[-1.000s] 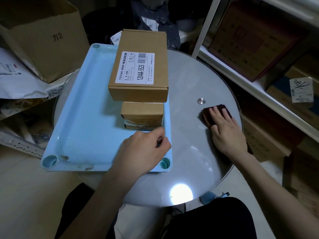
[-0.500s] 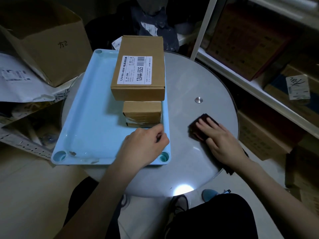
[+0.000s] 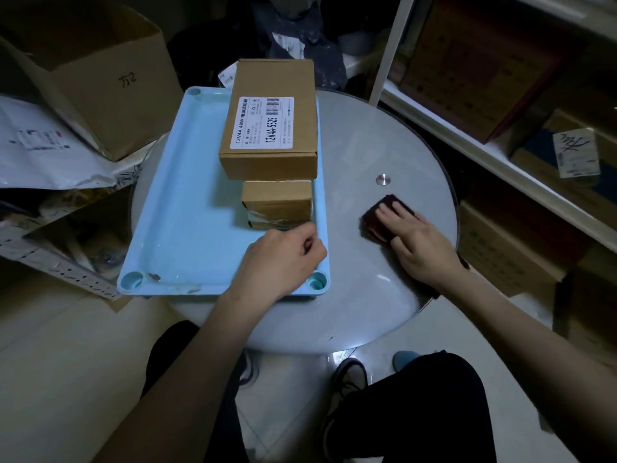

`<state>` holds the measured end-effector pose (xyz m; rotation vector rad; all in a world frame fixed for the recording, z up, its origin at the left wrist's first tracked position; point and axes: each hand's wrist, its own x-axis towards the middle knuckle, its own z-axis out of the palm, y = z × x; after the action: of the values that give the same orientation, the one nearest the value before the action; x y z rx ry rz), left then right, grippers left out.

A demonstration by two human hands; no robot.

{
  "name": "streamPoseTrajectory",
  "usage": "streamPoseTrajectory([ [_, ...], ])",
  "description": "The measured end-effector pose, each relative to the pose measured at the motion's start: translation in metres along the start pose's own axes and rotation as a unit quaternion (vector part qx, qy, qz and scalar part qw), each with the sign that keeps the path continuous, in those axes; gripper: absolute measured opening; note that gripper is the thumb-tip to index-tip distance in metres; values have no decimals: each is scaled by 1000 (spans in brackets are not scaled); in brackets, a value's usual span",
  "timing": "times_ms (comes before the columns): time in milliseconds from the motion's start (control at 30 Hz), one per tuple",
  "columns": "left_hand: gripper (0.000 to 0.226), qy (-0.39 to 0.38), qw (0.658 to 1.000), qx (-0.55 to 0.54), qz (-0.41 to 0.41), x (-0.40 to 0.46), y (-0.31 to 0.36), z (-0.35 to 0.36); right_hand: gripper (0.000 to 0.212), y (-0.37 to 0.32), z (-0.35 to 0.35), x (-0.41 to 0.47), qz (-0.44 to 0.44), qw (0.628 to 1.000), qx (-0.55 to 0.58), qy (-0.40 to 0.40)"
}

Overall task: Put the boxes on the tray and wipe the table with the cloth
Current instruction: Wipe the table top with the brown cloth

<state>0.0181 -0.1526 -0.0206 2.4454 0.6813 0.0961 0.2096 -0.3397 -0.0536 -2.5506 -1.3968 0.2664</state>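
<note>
A light blue tray (image 3: 187, 208) lies on the left part of a round glass table (image 3: 384, 135). On the tray's right side a large labelled cardboard box (image 3: 270, 121) sits on top of a smaller cardboard box (image 3: 277, 202). My left hand (image 3: 283, 259) rests curled on the tray's near right rim, just in front of the small box, pinching the rim. My right hand (image 3: 417, 242) lies flat on a dark red cloth (image 3: 377, 218) and presses it onto the glass, right of the tray.
A metal stud (image 3: 383, 179) sits in the tabletop beyond the cloth. A large open carton (image 3: 100, 78) and mail bags stand at the left. White shelves (image 3: 494, 155) with boxes run along the right. My legs and shoes are below the table's near edge.
My right hand slid the cloth toward me and leftward, then back a little to the right. My left hand stayed on the tray's rim. The boxes did not move.
</note>
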Motion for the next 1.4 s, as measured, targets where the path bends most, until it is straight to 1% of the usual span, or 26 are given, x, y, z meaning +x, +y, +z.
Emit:
streamPoseTrajectory([
  [67,27,1,1000,1,-1,-2,1,-1,58,-21,4,26,82,996,-23,32],
  [100,27,1,1000,3,-2,-2,1,-2,58,-36,7,36,84,995,-33,40],
  [167,27,-3,1000,6,-5,-2,2,-3,59,-61,13,43,19,998,-49,27],
  [267,26,-6,1000,8,-5,-1,5,-4,71,-67,17,21,-132,988,-70,-31],
  [333,24,-3,1000,8,-3,-3,5,-4,71,-46,11,-1,-183,979,-59,-65],
  [367,24,0,1000,8,-5,-4,4,-4,69,-34,10,-10,-183,980,-53,-63],
  [400,24,1,1000,8,-6,-3,3,-4,67,-24,8,-16,-156,986,-42,-49],
  [467,25,-7,1000,12,-9,-1,3,-3,63,-16,8,-21,-38,999,1,5],
  [533,26,-8,1000,10,-19,-2,4,-3,56,-25,6,-13,76,992,79,57],
  [567,26,-14,1000,11,-17,-1,6,-3,54,-35,1,-7,130,977,145,88],
  [600,27,-21,1000,9,-14,-1,6,-4,52,-44,-6,-3,184,950,223,119],
  [667,28,-31,999,-9,-5,0,4,-7,50,-63,-25,0,251,866,395,174],
  [700,29,-33,999,-18,0,0,3,-8,49,-68,-35,-2,268,811,487,181],
  [767,34,-24,999,-20,12,-2,4,-11,42,-75,-51,-7,284,681,659,145],
  [800,37,-9,1000,-11,23,-5,7,-12,35,-78,-55,-11,293,611,726,118],
  [833,39,16,999,2,40,-7,11,-13,28,-81,-57,-16,303,551,772,98],
  [867,39,44,997,8,62,-12,17,-15,25,-83,-57,-20,306,507,801,89],
  [900,37,67,994,2,86,-16,25,-16,23,-85,-57,-23,297,474,824,89],
  [933,36,81,991,-22,108,-21,34,-18,23,-85,-55,-25,284,452,840,94],
  [967,34,83,988,-60,119,-24,42,-19,27,-88,-55,-27,267,441,852,93],
  [1033,29,70,981,-144,111,-28,62,-19,36,-97,-56,-30,218,443,866,75],
  [1067,26,57,979,-171,99,-28,71,-18,40,-103,-56,-32,197,451,868,66],
  [1133,28,39,979,-189,72,-26,83,-13,45,-112,-56,-35,156,475,864,58],
  [1200,35,36,980,-193,40,-23,88,-7,43,-119,-57,-35,128,514,844,80],
  [1300,36,31,980,-196,-2,-23,91,-7,37,-121,-58,-36,131,546,822,96],
  [1400,24,35,987,-156,-1,-26,96,-14,33,-117,-53,-37,155,575,797,99],
])
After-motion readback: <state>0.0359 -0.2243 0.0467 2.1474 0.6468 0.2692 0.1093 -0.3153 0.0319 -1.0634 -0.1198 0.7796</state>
